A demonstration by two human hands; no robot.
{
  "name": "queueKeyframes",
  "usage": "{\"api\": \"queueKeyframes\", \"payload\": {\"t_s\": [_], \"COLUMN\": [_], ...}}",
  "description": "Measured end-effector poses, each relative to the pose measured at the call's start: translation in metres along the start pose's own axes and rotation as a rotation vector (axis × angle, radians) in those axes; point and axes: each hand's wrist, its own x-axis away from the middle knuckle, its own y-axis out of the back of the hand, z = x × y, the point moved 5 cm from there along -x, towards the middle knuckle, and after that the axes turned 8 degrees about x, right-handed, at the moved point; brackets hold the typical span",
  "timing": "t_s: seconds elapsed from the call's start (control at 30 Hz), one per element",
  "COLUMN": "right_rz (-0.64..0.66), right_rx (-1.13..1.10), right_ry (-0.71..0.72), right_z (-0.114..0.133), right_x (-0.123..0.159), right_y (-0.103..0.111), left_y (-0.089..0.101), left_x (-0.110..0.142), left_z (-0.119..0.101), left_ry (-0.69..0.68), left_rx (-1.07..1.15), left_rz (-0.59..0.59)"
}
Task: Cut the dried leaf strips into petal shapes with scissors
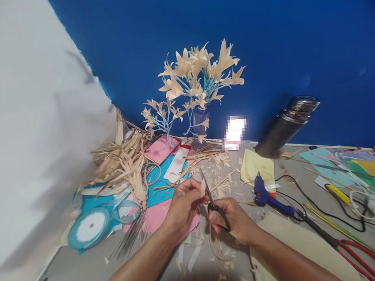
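Note:
My left hand (189, 199) pinches a small pale petal-shaped piece of husk (203, 186) between thumb and fingers. Beside it, my right hand (232, 218) grips a pair of scissors (223, 216) by the black handles, blades pointing up and away. The blades are right next to the husk piece; whether they touch it I cannot tell. A thin pale strip (213, 243) hangs below the hands. Scattered husk trimmings (220, 178) lie on the grey table beyond and beneath them.
Dried husks (122, 161) and a blue ribbon roll (89, 227) lie left. Husk flowers (198, 67) stand behind. A blue glue gun (272, 199), yellow paper (259, 163), a dark flask (285, 128) and red-handled shears (346, 249) are on the right, with cords nearby.

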Motion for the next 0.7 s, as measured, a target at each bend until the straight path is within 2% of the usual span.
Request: {"api": "queueKeyframes", "payload": {"t_s": [0.13,0.37,0.6,0.7], "right_rz": [-0.018,-0.132,-0.396,-0.421], "right_rx": [-0.015,-0.102,-0.196,-0.194], "right_ry": [0.007,0.026,0.069,0.084], "right_z": [-0.002,-0.005,-0.002,0.000], "right_x": [0.000,-0.003,-0.005,-0.004], "right_y": [0.003,0.016,0.034,0.039], "left_y": [-0.001,-0.003,-0.004,-0.005], "left_x": [0.001,0.000,0.002,0.004], "left_z": [0.001,0.001,0.013,0.017], "left_ry": [0.023,0.026,0.151,0.176], "left_rx": [0.006,0.012,-0.104,-0.215], "left_rz": [0.003,-0.004,0.061,0.096]}}
